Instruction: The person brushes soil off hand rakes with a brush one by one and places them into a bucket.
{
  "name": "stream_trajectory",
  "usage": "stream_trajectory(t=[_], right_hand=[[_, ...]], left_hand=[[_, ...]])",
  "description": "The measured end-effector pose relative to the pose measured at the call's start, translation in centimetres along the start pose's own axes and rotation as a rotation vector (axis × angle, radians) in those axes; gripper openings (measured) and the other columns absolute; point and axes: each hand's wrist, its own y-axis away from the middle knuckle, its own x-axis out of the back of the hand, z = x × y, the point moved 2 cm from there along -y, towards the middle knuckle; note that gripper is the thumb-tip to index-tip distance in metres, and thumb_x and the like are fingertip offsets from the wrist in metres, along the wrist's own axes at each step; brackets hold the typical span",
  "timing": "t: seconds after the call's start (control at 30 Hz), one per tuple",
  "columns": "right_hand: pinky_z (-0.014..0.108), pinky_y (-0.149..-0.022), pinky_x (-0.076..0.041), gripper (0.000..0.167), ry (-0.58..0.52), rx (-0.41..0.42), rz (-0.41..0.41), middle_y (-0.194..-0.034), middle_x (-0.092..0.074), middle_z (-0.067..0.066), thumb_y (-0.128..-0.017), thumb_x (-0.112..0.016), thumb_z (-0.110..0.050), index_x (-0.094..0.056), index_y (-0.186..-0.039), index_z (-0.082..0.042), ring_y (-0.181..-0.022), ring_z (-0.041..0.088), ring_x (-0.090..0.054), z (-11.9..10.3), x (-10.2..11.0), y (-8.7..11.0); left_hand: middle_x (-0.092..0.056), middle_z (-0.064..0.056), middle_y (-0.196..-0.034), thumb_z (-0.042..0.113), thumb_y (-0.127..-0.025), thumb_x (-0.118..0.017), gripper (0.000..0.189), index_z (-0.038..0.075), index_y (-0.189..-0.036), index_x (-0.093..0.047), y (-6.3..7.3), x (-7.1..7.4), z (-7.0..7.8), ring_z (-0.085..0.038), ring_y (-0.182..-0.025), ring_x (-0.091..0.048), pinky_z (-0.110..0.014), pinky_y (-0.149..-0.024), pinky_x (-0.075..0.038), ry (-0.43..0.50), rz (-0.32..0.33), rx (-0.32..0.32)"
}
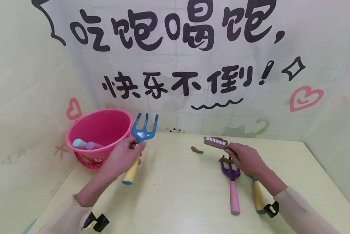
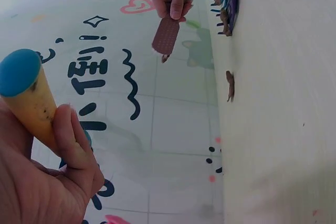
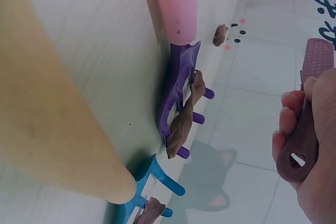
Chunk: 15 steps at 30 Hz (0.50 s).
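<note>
My left hand (image 1: 123,156) grips the yellow handle of a hand fork (image 1: 143,134) just under its blue head, holding it in front of the pink bucket (image 1: 88,151) with the three tines upward. In my right hand (image 1: 246,160) is a brown brush (image 3: 300,153), held by its handle, white bristles showing in the head view. Below that hand lies a purple hand fork (image 1: 234,198) with a pink handle, a brown lump (image 3: 182,124) across its tines. Beside it, partly hidden by the right hand, lies another blue fork (image 1: 258,196), also bearing a brown lump (image 3: 150,211).
One loose brown piece (image 1: 196,149) lies on the pale table (image 1: 175,195) left of the brush. Light blue and purple rod ends (image 1: 80,143) show inside the bucket. A white printed sheet (image 1: 178,120) with black characters hangs behind the table.
</note>
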Motion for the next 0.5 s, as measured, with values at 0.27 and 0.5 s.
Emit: stream_trajectory(t=[0.27, 0.5], right_hand=[[0.028, -0.051, -0.038, 0.010, -0.015, -0.005, -0.021, -0.071, -0.051, -0.012, -0.097, -0.069, -0.012, -0.063, -0.090, -0.015, -0.057, 0.006, -0.043, 0.0, 0.2, 0.1], [0.028, -0.050, -0.037, 0.014, -0.035, 0.001, -0.031, -0.068, -0.046, -0.014, -0.098, -0.069, -0.014, -0.060, -0.087, -0.016, -0.056, 0.005, -0.041, -0.2, 0.2, 0.0]], left_hand=[[-0.065, -0.010, -0.081, 0.037, -0.100, -0.065, 0.037, 0.001, -0.107, -0.062, -0.3, 4.5, 1.1, -0.024, -0.065, -0.065, -0.032, -0.063, -0.055, -0.163, 0.009, -0.044], [-0.062, -0.007, -0.072, 0.038, -0.099, -0.066, 0.036, 0.002, -0.096, -0.062, -0.6, 8.9, 1.2, -0.024, -0.060, -0.063, -0.033, -0.056, -0.054, -0.322, -0.069, -0.066]])
